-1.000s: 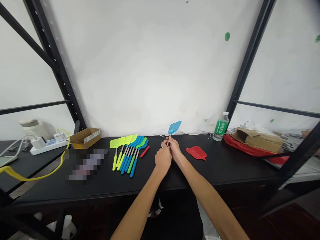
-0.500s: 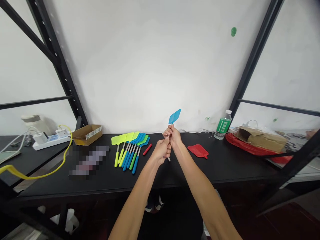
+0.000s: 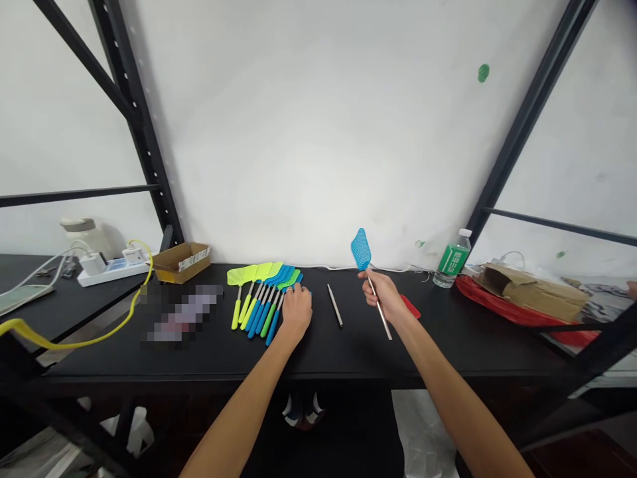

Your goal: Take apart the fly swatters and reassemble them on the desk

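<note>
My right hand (image 3: 383,295) is closed around a fly swatter (image 3: 361,249) with a blue mesh head, just below the head. Its bare metal rod slants down toward me and shows no coloured grip. My left hand (image 3: 297,309) is lowered to the table with curled fingers, beside the right end of a row of fly swatters (image 3: 259,307) in yellow, blue and green. Whatever is under its fingers is hidden. A loose metal rod (image 3: 335,305) lies between my hands. Behind my right wrist, part of a red swatter head (image 3: 411,307) shows.
A cardboard box (image 3: 182,263) and a power strip (image 3: 114,271) with a yellow cable stand at left. On the right are a water bottle (image 3: 452,259) and a torn carton (image 3: 535,290) on red plastic. Black rack posts frame both sides.
My hands have parted. My left hand has moved left and down to where the red handle lay, hiding it. My right hand has carried the blue swatter rightward. A loose rod now lies between them.
</note>
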The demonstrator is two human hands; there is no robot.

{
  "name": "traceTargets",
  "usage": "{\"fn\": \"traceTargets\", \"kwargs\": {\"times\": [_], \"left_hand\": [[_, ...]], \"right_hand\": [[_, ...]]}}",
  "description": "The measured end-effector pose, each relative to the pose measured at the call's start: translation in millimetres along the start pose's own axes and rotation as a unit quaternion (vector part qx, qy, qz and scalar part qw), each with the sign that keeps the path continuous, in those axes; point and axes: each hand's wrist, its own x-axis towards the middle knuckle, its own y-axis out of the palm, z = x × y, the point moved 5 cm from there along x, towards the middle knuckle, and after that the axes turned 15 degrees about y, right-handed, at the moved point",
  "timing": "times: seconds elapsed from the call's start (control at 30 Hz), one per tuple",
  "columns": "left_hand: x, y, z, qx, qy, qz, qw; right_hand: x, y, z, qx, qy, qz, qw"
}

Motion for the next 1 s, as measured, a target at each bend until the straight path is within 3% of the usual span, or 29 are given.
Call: {"fn": "traceTargets", "kwargs": {"times": [0.1,0.17,0.2,0.23,0.3,0.33,0.37,0.43,0.57,0.7,0.77,0.9,1.0], "left_hand": [[-5,-7.9,3,-0.058,-0.012,-0.061,0.996],[-7,-16.0,0,-0.205,-0.014,-0.101,0.973],[-7,-18.4,-4,-0.318,-0.008,-0.102,0.943],[-6,-19.3,-13,-0.445,0.002,-0.084,0.891],[-4,-21.2,-35,-0.667,0.019,-0.039,0.744],[-2,-22.8,-44,-0.734,0.009,-0.045,0.678],[-1,-23.5,-51,-0.776,-0.009,-0.069,0.627],[2,-22.4,-57,-0.804,-0.045,-0.131,0.578],[11,-25.7,-44,-0.775,-0.082,-0.216,0.589],[8,-44.7,13,-0.693,-0.208,-0.328,0.608],[9,-57.3,27,-0.663,-0.159,-0.312,0.662],[0,-50.8,20,-0.674,-0.104,-0.240,0.691],[-7,-34.2,6,-0.654,-0.096,-0.217,0.718]], "right_hand": [[-6,17,-11,-0.014,0.021,0.048,0.999],[-13,30,-18,0.009,0.050,0.095,0.994],[-17,37,-21,0.028,0.068,0.124,0.989],[-21,45,-24,0.049,0.088,0.158,0.982],[-30,61,-31,0.085,0.127,0.222,0.963],[-33,69,-34,0.098,0.143,0.245,0.954],[-36,76,-36,0.108,0.149,0.257,0.949],[-37,84,-40,0.115,0.134,0.247,0.953],[-39,85,-45,0.047,0.065,0.177,0.981],[-43,68,-54,-0.038,0.073,0.133,0.988],[-35,54,-58,-0.062,0.094,0.103,0.988],[11,26,-52,-0.133,0.042,-0.024,0.990],[48,18,-47,-0.273,-0.002,-0.125,0.954]]}}
